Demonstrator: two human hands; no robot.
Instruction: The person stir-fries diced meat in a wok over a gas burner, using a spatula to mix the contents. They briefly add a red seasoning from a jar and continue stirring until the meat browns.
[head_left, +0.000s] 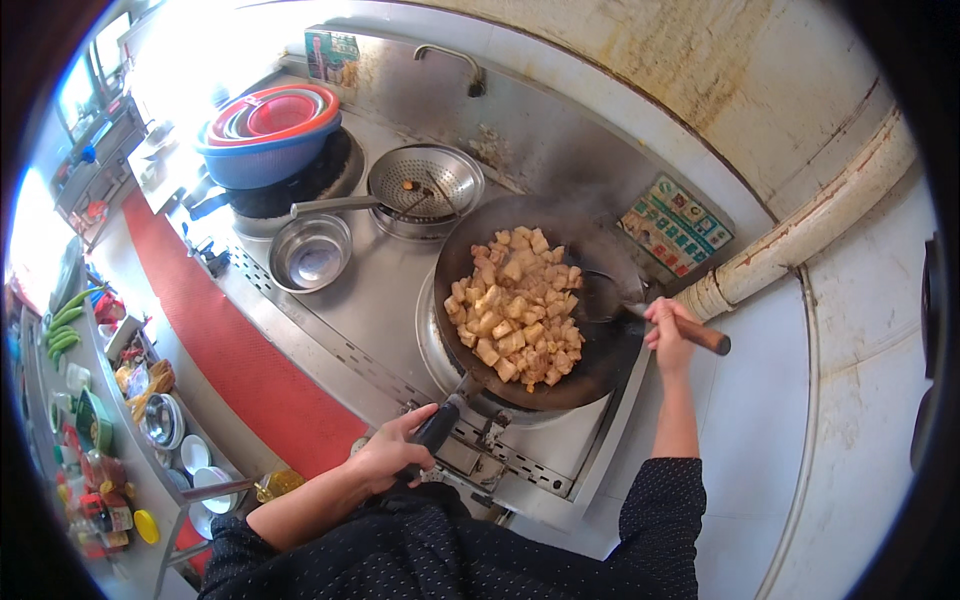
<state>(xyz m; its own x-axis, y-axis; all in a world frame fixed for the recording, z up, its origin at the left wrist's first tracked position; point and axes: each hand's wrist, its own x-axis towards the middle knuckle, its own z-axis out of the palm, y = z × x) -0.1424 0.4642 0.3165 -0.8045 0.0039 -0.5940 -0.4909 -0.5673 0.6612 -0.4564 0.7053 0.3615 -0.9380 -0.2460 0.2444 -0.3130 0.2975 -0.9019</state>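
Observation:
A dark wok (615, 367) sits on the stove burner right before me, with steam rising at its far side. Browned cubes of meat (517, 307) lie heaped over its left and middle part. My left hand (394, 454) is around the black wok handle (439, 431), thumb laid along it. In my right hand (669, 334) is a ladle with a wooden handle (701, 334). The ladle's metal bowl (600, 298) rests inside the wok, at the right edge of the meat.
Left of the wok, a metal strainer (405, 176) with a few bits in it rests over a pot. Nearby stand a steel bowl (309, 255) and stacked plastic basins (270, 142). A faucet (474, 82) juts from the backsplash. A pipe (810, 217) runs along the right wall.

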